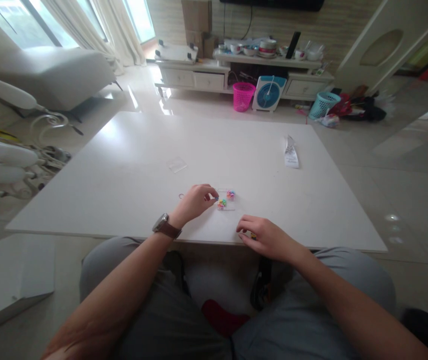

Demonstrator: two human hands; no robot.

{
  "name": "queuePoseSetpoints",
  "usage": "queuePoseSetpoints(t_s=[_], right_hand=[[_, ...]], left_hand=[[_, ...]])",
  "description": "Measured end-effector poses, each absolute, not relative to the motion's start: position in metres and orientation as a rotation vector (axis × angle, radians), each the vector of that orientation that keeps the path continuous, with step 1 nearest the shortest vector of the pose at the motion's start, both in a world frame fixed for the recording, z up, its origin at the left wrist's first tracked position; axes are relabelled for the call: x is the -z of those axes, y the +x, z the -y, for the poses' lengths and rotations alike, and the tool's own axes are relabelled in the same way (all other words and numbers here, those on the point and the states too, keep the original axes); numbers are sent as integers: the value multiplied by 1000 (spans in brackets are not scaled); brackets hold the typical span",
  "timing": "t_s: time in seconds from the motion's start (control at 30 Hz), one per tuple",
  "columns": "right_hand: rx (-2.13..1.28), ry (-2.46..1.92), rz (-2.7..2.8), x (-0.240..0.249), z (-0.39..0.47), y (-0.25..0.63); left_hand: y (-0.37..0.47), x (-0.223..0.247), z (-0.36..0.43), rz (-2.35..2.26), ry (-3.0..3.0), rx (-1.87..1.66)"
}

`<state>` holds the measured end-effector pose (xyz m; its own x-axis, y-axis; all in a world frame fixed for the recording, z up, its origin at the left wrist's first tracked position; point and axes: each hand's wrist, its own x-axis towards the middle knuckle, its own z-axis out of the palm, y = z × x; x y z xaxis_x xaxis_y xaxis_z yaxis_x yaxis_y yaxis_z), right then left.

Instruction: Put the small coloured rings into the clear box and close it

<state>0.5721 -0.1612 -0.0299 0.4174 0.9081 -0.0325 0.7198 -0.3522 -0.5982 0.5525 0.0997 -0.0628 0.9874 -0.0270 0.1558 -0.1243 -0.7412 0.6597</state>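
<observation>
— Daylight from tall curtained windows (86,20) falls on a pale living-room floor and a wide white desk (142,165) where a seated person works. What lies under the hands?

— Small bright beads (226,199), in two little clusters, sit on a clear tray (232,204) near the front edge of the desk. The left hand (194,202), a brown-strapped watch (165,226) on its wrist, is curled with its fingertips pinched at the tray's left edge, touching the nearer cluster; what exactly it pinches is too small to tell.

— And the other hand?

— The right hand (264,237) rests at the desk's front edge, just right of and nearer than the tray, its fingers folded loosely over something small and dark that cannot be made out.

— What else lies on the desk?

— A clear plastic bag (176,164) lies flat farther back, left of centre, and a folded paper slip (291,154) lies well to the right. A tiny metal ring (181,195) sits just left of the left hand.

— And beyond?

— A low white cabinet (198,77) with bowls stands against the far wall, a pink basket (243,96) and a blue fan (268,93) on the floor before it, a teal basket (322,104) to their right. The person's grey-trousered knees (153,300) fill the foreground.
</observation>
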Motion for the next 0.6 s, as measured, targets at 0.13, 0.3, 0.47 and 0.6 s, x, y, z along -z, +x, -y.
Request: queuePoseSetpoints(t_s=[0.13,0.3,0.47,0.6], right_hand=[[-498,-2193,1394,30,161,572],[-500,-2180,1402,30,162,573],[-503,-2186,1404,31,161,573],[-509,-2182,1411,31,161,573]], left_hand=[[552,61,-90,111,2424,-116],[550,59,-85,103,2518,-81],[549,62,-86,120,2548,-90],[549,65,-88,147,2541,-77]])
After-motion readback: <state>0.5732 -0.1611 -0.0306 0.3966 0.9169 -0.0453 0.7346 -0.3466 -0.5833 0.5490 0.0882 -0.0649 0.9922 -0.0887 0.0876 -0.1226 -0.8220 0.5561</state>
